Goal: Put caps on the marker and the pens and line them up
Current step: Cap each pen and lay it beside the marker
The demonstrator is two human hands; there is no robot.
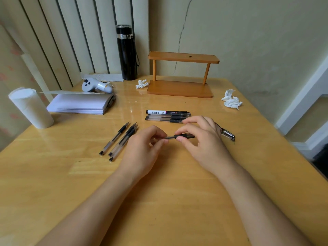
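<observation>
Black pen (pixel 179 136) gripped between both hands.

I see the near half of the bench (pixel 159 201) bare apart from my two forearms, so it is open from the near edge. Toward the left edge, three uncapped pens (pixel 119 141) lie slanted, with a paper roll (pixel 31 107) and a paper stack (pixel 81 103) beyond them. Mid-bench, the capped marker and pens (pixel 166 115) lie in a row just past my right hand (pixel 204 139). Loose caps (pixel 228 133) sit near the right edge. A wooden rack (pixel 181 75), a flask (pixel 126 52) and crumpled tissues (pixel 230 100) crowd the far edge.
</observation>
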